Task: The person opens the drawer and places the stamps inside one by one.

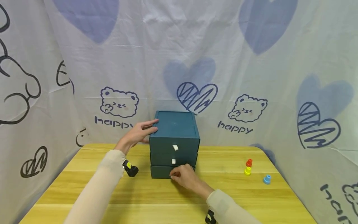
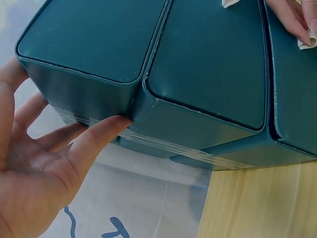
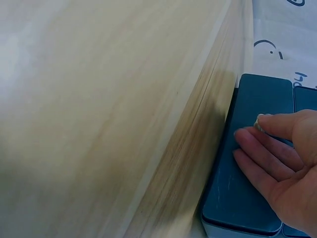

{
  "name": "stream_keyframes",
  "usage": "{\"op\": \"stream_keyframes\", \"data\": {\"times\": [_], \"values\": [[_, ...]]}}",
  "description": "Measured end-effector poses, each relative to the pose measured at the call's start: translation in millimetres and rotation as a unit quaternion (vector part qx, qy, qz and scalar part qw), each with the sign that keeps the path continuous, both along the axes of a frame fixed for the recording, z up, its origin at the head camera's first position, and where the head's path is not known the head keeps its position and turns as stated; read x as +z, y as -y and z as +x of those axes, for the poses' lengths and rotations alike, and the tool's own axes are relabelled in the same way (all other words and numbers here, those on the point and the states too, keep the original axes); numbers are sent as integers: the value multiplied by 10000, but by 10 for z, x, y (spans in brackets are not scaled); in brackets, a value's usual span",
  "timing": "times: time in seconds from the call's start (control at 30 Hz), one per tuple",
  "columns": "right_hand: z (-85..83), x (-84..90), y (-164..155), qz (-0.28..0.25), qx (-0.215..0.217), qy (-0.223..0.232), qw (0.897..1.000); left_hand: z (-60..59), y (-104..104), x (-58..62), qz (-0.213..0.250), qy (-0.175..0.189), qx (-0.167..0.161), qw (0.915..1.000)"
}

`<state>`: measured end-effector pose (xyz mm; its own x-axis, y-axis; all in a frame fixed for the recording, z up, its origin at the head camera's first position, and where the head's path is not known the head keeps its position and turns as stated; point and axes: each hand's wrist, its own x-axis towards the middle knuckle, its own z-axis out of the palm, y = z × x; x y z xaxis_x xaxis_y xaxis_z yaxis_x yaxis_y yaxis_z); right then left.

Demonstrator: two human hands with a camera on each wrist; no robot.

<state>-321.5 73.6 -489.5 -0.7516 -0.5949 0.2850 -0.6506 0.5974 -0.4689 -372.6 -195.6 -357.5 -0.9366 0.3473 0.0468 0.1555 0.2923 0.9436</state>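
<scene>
A dark teal cabinet [image 1: 176,124] with three stacked drawers stands on the wooden table. White pull tabs show on the top drawer [image 1: 165,152] and the one below it. My left hand [image 1: 137,133] rests against the cabinet's upper left side, fingers extended; the left wrist view shows the thumb touching the side wall. With thumb and index finger, my right hand [image 1: 185,176] pinches the white pull tab [image 2: 308,43] of the bottom drawer [image 1: 160,172]. That drawer's front stands slightly forward of those above. In the right wrist view the fingers hide most of the tab.
Three small stepped pieces stand at the table's right side: a red one [image 1: 249,162], a yellow one [image 1: 247,171] and a blue one [image 1: 267,179]. A printed white cloth [image 1: 156,77] hangs behind and beside the table [image 1: 134,193].
</scene>
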Motion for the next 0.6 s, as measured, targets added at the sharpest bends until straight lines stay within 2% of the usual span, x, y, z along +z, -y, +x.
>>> {"op": "stream_keyframes", "data": {"times": [0.17,0.43,0.6], "values": [[19,12,-10,-10,8,157,9999,-9,-5,-15,10,4,-11,10000],[87,4,-33,-149,210,49,9997,-11,1,-36,-16,-30,-10,10000],[159,29,-53,-172,312,144,9993,-6,3,-20,-17,-88,52,9999]]}}
